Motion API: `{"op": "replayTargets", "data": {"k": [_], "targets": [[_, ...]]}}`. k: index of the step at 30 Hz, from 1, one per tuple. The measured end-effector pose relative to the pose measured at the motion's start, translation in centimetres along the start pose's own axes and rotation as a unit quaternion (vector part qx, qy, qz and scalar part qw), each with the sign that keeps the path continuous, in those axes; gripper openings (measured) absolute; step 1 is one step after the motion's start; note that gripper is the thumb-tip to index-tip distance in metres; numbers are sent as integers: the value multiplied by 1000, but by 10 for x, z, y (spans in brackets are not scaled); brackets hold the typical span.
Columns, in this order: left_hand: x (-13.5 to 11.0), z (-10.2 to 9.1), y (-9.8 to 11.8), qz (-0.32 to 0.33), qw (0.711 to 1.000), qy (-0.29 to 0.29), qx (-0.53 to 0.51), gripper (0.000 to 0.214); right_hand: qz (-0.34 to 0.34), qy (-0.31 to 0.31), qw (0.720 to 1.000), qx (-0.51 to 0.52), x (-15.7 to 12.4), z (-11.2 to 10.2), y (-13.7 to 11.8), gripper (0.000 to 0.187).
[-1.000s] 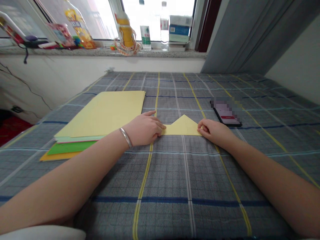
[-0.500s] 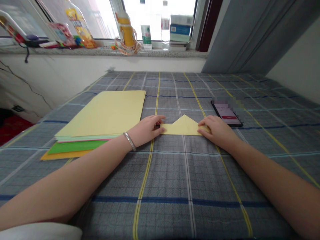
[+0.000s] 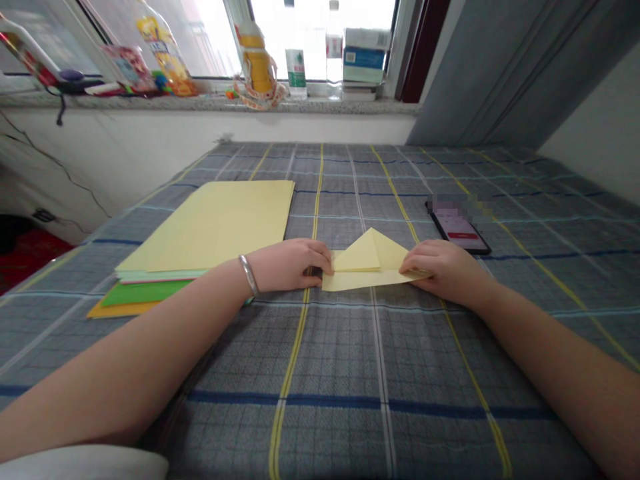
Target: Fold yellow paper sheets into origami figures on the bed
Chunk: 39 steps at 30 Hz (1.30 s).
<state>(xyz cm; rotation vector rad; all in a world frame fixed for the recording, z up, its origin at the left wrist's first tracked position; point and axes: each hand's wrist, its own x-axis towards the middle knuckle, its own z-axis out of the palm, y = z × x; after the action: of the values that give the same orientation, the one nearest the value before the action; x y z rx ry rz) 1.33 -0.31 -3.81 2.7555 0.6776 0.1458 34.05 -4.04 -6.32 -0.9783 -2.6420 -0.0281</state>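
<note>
A pale yellow sheet of folded paper [image 3: 367,257] lies on the plaid cloth, with a triangular peak at the back and a flat strip along its near edge. My left hand [image 3: 295,263] pinches its left end, fingers on top and thumb low. At the right end, my right hand [image 3: 433,267] is closed on the paper, its fingertips over the strip and its thumb partly hidden below. A silver bangle [image 3: 249,275] circles my left wrist.
A stack of coloured paper [image 3: 215,223], yellow on top, lies left of my left hand. Beyond my right hand rests a phone [image 3: 457,227]. Bottles and boxes [image 3: 367,57] stand on the windowsill [image 3: 200,102] at the back. The plaid cloth [image 3: 330,353] covers the surface.
The strip along the paper's near edge has been opened down toward me, showing the triangle's lower edge. Both hands have shifted slightly nearer, still at the two ends.
</note>
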Motion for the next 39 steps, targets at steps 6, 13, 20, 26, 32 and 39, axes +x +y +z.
{"op": "replayTargets", "data": {"k": [6,13,20,26,32,39], "targets": [[-1,-5,2,-26,999,-18,6,11,15,-12,999,31,0,-2,0,12],[-3,-6,6,-60,998,-13,10,55,2,-20,1000,10,-2,0,1,9],[2,5,13,-29,995,14,94,54,36,-25,999,-8,0,-3,-7,17],[21,21,20,-72,988,96,96,42,158,10,986,-56,2,7,-3,27],[30,24,9,-168,978,110,59,33,218,17,976,16,5,14,9,25],[30,32,11,-136,974,158,94,34,239,1,970,33,8,19,13,21]]}}
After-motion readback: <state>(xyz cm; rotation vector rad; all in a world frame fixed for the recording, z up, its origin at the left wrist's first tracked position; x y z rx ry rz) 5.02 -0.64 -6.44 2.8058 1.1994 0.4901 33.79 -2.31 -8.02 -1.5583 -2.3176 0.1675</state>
